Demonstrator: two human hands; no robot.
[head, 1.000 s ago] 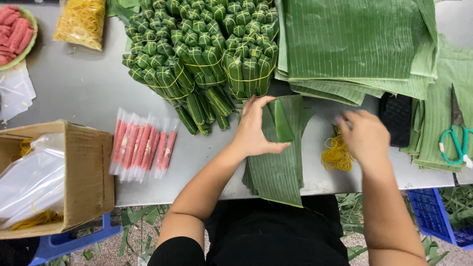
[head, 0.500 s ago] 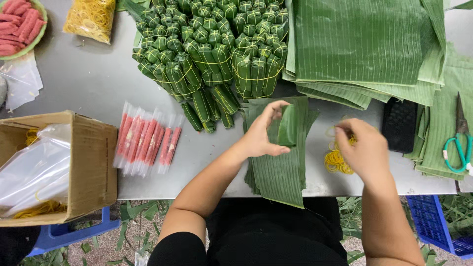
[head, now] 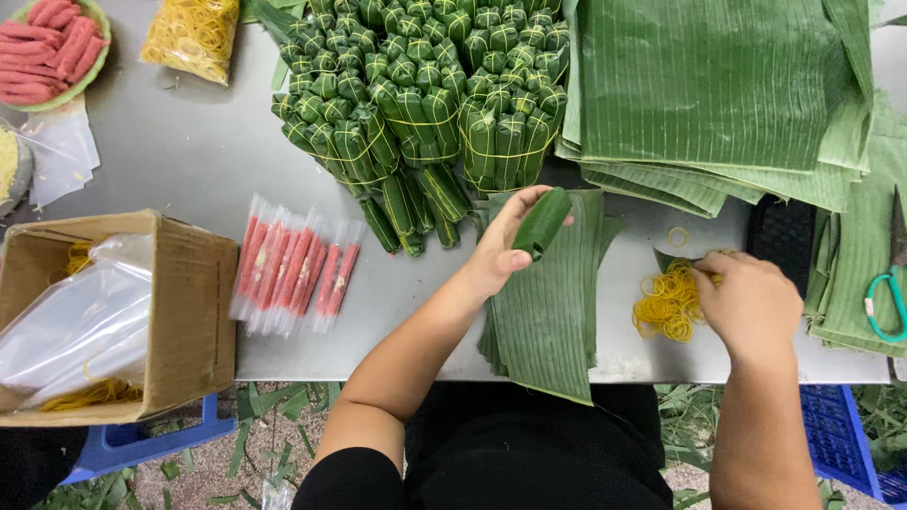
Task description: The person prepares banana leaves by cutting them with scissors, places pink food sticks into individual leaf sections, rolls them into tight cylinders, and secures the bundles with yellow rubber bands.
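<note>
My left hand holds a small roll wrapped in green leaf, lifted just above a stack of cut banana-leaf strips at the table's front edge. My right hand rests fingers-down on a loose pile of yellow rubber bands to the right of the strips, pinching at the bands. Behind the left hand lie several bundles of finished leaf-wrapped rolls tied with bands.
Plastic-wrapped red sausages lie left of the strips. A cardboard box with plastic bags sits at the front left. Large banana leaves are stacked at the back right, green-handled scissors at far right, a bowl of sausages and bagged bands at back left.
My left hand went from pressing on the leaf strips to lifting a finished wrapped roll. My right hand moved onto the rubber bands.
</note>
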